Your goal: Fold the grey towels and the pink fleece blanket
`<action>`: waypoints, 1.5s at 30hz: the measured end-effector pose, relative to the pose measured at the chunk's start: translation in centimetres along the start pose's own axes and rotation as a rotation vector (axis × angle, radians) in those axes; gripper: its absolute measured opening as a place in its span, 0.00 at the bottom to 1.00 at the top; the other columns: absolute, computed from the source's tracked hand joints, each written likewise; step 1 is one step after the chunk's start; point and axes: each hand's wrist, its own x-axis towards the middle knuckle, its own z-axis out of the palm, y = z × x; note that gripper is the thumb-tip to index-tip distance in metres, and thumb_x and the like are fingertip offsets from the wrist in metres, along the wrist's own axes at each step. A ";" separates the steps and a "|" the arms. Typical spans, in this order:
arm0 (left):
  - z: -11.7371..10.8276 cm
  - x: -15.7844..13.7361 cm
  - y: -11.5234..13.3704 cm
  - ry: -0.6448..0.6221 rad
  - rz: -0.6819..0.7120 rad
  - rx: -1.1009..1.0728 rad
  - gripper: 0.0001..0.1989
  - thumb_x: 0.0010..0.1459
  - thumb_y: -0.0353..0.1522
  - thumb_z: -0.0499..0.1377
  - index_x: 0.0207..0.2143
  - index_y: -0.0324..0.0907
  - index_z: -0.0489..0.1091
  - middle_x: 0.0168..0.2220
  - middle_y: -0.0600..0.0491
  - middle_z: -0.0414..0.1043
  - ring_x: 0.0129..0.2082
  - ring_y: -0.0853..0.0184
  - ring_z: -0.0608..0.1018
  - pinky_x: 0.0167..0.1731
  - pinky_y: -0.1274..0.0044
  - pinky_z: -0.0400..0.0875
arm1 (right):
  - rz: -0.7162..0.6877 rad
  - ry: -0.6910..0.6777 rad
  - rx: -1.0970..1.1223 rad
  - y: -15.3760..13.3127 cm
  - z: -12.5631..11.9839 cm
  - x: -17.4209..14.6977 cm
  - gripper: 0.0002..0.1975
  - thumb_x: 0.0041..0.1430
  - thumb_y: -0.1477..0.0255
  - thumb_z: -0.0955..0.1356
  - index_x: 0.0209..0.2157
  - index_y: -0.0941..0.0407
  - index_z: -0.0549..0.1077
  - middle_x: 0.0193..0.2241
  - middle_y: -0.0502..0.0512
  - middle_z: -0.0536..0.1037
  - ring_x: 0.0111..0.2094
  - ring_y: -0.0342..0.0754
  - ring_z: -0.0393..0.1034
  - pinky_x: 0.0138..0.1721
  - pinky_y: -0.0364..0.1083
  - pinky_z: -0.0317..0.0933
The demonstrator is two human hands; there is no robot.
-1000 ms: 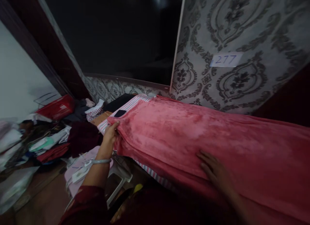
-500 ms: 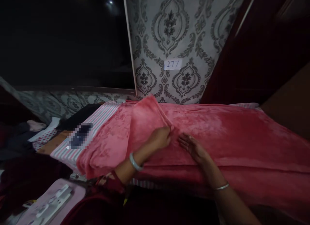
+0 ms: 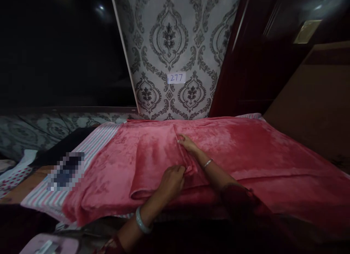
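A pink plush blanket (image 3: 240,148) is spread over a long surface, with a folded layer (image 3: 154,155) lying on its left half. I cannot tell whether that layer is part of the same blanket or a separate piece. My left hand (image 3: 172,181) is closed on the layer's near right corner. Farther back, my right hand (image 3: 188,142) pinches the right edge of the same layer between thumb and fingers. The layer's rounded fold faces left.
A striped cloth (image 3: 93,139) shows under the blanket's left end, with a blurred-out dark object (image 3: 67,170) on it. A big dark screen (image 3: 60,49) stands behind at left. Patterned wallpaper bears a "277" label (image 3: 176,77). A brown box (image 3: 314,100) stands right; a pink stool-like top (image 3: 62,243) is lower left.
The lifted layer has come down flatter onto the blanket. My right hand has gone from open above the blanket to its far right edge; my left still grips the near corner. The view has shifted right.
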 end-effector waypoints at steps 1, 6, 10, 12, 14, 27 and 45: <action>0.0 0.0 0.0 0.007 0.008 0.005 0.13 0.57 0.20 0.52 0.42 0.40 0.70 0.43 0.45 0.76 0.44 0.58 0.77 0.47 0.67 0.72 | -0.009 0.003 -0.012 -0.2 0.6 0.9 0.22 0.44 0.76 0.69 0.45 0.56 0.77 0.41 0.52 0.82 0.41 0.49 0.75 0.49 0.49 0.69; 0.6 0.6 0.6 0.102 0.067 0.062 0.14 0.58 0.20 0.53 0.43 0.40 0.70 0.47 0.46 0.75 0.47 0.59 0.76 0.50 0.67 0.71 | -0.121 0.114 -0.086 -0.5 0.1 3.3 0.27 0.47 0.79 0.66 0.51 0.56 0.76 0.53 0.54 0.78 0.55 0.50 0.71 0.60 0.52 0.61; 2.5 0.9 1.3 0.049 0.138 0.094 0.12 0.60 0.22 0.54 0.43 0.40 0.70 0.47 0.46 0.75 0.46 0.59 0.75 0.49 0.66 0.71 | -0.140 0.182 -0.166 1.5 -2.6 2.0 0.25 0.47 0.79 0.66 0.49 0.57 0.77 0.53 0.57 0.78 0.57 0.52 0.70 0.64 0.54 0.57; 3.7 0.9 1.5 0.011 0.165 0.124 0.10 0.61 0.24 0.55 0.43 0.40 0.71 0.46 0.46 0.75 0.46 0.58 0.75 0.49 0.65 0.71 | -0.116 0.180 -0.199 2.9 -3.6 1.0 0.24 0.47 0.79 0.66 0.48 0.56 0.78 0.51 0.56 0.80 0.55 0.53 0.71 0.63 0.55 0.58; 4.5 0.7 1.5 0.005 0.175 0.154 0.10 0.62 0.25 0.55 0.44 0.39 0.71 0.49 0.45 0.74 0.48 0.57 0.74 0.50 0.64 0.70 | -0.097 0.165 -0.216 3.8 -4.2 0.5 0.25 0.47 0.78 0.67 0.50 0.55 0.78 0.51 0.54 0.80 0.55 0.52 0.71 0.63 0.54 0.59; 5.4 0.1 1.0 0.066 0.184 0.190 0.11 0.61 0.26 0.58 0.47 0.40 0.72 0.51 0.46 0.74 0.48 0.57 0.73 0.49 0.64 0.70 | 0.075 0.179 -0.191 2.0 -3.7 7.6 0.32 0.53 0.69 0.70 0.61 0.58 0.69 0.55 0.62 0.75 0.52 0.54 0.73 0.52 0.49 0.67; 8.2 0.6 0.0 0.200 0.310 0.233 0.12 0.64 0.30 0.57 0.49 0.42 0.73 0.50 0.46 0.77 0.48 0.59 0.76 0.49 0.67 0.70 | 0.076 0.240 -0.283 4.2 -3.8 13.5 0.29 0.47 0.77 0.70 0.55 0.60 0.73 0.49 0.61 0.79 0.48 0.52 0.75 0.52 0.50 0.68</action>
